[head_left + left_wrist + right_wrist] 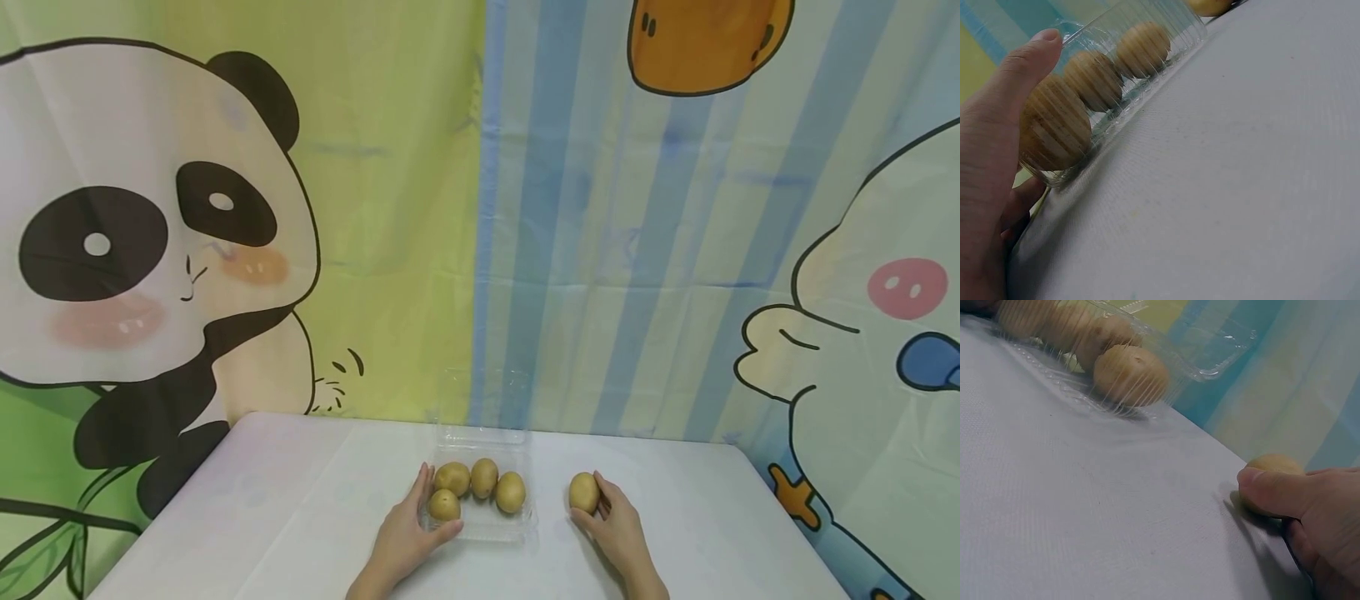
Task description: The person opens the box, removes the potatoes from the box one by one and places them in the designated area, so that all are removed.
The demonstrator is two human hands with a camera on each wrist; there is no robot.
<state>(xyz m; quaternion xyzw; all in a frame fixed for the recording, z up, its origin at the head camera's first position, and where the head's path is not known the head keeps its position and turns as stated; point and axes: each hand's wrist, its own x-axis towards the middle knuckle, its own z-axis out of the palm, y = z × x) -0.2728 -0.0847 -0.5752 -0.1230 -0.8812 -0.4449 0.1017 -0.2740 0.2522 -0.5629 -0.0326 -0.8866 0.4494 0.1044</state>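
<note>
- Right of the clear box (491,531), the right hand (617,533) pinches a potato (582,492) between thumb and fingers; whether that potato touches the table (712,517) cannot be told.
- At the box's near left corner, the left hand (412,533) holds the wall, thumb on the near side and fingers along the left side.
- Inside the box, four potatoes (484,478) lie near one another, two of them at the left end beside the left hand.
- Between the right hand's potato and those four stands the box's see-through right wall.
- Behind the box, its clear lid (1235,354) stands raised in front of a printed curtain (600,208).
- White tabletop lies between the box and the right hand, and reaches wide to either side.
- Beyond the box, the table's far edge runs close by, with the curtain hanging behind it.
</note>
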